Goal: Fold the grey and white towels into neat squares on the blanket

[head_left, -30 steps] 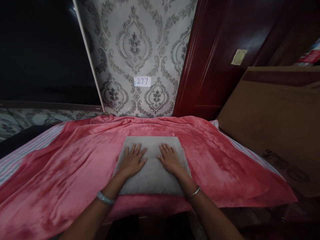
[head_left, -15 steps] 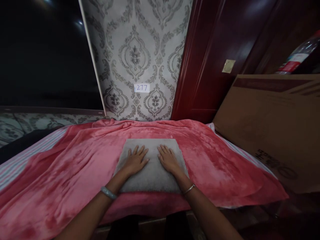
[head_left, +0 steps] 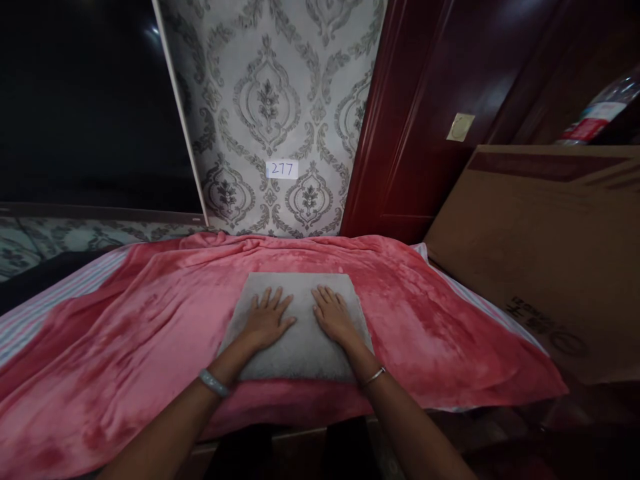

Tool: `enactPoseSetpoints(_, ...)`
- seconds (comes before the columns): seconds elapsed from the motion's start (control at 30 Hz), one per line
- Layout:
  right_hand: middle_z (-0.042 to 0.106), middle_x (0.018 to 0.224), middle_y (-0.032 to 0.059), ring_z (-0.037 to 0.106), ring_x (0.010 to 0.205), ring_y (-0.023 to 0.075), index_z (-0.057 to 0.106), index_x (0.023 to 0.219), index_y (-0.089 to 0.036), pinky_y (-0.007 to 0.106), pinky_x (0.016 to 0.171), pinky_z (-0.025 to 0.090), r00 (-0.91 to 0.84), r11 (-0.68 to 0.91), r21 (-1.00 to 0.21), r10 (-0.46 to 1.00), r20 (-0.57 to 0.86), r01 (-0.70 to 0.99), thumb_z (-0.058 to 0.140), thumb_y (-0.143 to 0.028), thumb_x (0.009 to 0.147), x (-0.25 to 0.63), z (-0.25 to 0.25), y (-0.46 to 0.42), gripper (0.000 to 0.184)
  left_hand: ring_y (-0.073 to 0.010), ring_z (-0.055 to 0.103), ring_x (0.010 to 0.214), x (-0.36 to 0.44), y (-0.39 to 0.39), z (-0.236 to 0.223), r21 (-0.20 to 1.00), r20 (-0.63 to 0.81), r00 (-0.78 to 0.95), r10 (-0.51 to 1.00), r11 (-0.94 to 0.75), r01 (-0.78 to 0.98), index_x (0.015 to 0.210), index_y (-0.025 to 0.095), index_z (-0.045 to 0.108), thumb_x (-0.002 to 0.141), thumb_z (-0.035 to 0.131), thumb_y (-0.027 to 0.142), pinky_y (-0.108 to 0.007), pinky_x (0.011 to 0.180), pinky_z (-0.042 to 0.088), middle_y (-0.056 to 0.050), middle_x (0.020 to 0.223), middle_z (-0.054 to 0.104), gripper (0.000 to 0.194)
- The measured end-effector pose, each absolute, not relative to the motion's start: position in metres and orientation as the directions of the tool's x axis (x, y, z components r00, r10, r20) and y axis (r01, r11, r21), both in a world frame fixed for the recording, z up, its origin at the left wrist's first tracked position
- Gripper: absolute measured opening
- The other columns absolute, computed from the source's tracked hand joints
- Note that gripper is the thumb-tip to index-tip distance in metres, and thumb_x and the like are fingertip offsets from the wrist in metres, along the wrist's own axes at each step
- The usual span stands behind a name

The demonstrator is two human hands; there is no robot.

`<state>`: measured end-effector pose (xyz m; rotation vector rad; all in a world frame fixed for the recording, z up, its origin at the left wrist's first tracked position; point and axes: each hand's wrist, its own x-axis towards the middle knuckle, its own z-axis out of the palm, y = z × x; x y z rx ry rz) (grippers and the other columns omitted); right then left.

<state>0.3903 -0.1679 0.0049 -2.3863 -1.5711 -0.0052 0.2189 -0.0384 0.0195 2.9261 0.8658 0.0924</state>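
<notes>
A grey, soft-looking cloth (head_left: 305, 353), roughly rectangular, lies flat on a pink plush blanket (head_left: 425, 333). My left hand (head_left: 267, 320) rests palm down on the cloth's left half, its fingers spread and the thumb pointing inward. On the right half lies my right hand (head_left: 336, 317), also palm down, fingers stretched out and fairly close together. Bare cloth shows between the two hands. Neither hand grips anything. A bangle (head_left: 214, 383) circles my left wrist, and a thin bracelet (head_left: 375, 375) is on my right wrist.
Striped fabric (head_left: 65, 300) shows beneath the blanket at the left. A large cardboard box (head_left: 540, 247) stands at the right, with a plastic bottle (head_left: 597, 120) above it. Behind are a dark screen (head_left: 90, 113), patterned wallpaper (head_left: 270, 100) and a dark red door (head_left: 415, 133).
Both hands stay flat on the grey cloth, with hardly any movement over it. The whole view has shifted slightly.
</notes>
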Motion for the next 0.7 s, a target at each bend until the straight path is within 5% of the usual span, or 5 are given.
enactPoseSetpoints(0.23,0.027,0.165,0.0072,0.021,0.153,0.0239,0.035,0.158,-0.020,0.045,0.123,0.016,0.406,-0.369,-0.235,0.903,0.139,0.899,0.032,-0.032,0.104,0.391,0.006,-0.167,0.055,-0.0400,0.024,0.152,0.175,0.007,0.018,0.098,0.020,0.669,0.743,-0.667,0.739,0.160,0.030,0.026,0.099,0.029,0.055,-0.066,0.113,0.029,-0.009,0.169,0.014,0.066)
enactPoseSetpoints(0.43,0.029,0.165,0.0067,0.023,0.152,0.0224,0.037,0.157,-0.021,0.045,0.123,0.018,0.415,-0.374,-0.252,0.900,0.133,0.892,0.035,-0.032,0.102,0.392,0.006,-0.166,0.056,-0.0402,0.026,0.151,0.173,0.013,0.033,0.092,-0.071,0.668,0.741,-0.662,0.744,0.159,0.026,0.031,0.097,0.033,0.052,-0.066,0.114,0.029,-0.012,0.168,0.019,0.066)
enactPoseSetpoints(0.6,0.050,0.153,0.0080,0.046,0.139,0.0166,0.048,0.150,-0.016,0.027,0.115,0.032,0.454,-0.394,-0.309,0.877,0.156,0.866,0.039,-0.024,0.097,0.416,0.029,-0.150,0.054,-0.0371,0.027,0.151,0.200,0.011,0.061,0.078,-0.035,0.698,0.715,-0.694,0.716,0.146,0.020,0.050,0.097,0.036,0.047,-0.065,0.117,0.024,-0.016,0.163,0.033,0.057)
enactPoseSetpoints(0.7,0.049,0.154,0.0095,0.043,0.141,0.0190,0.044,0.153,-0.014,0.030,0.115,0.032,0.522,-0.454,-0.303,0.829,0.200,0.838,0.033,-0.024,0.100,0.430,0.046,-0.134,0.055,-0.0326,0.028,0.151,0.235,0.006,0.068,0.108,-0.008,0.773,0.635,-0.767,0.632,0.150,0.018,0.044,0.099,0.035,0.040,-0.061,0.120,0.023,-0.017,0.163,0.031,0.056)
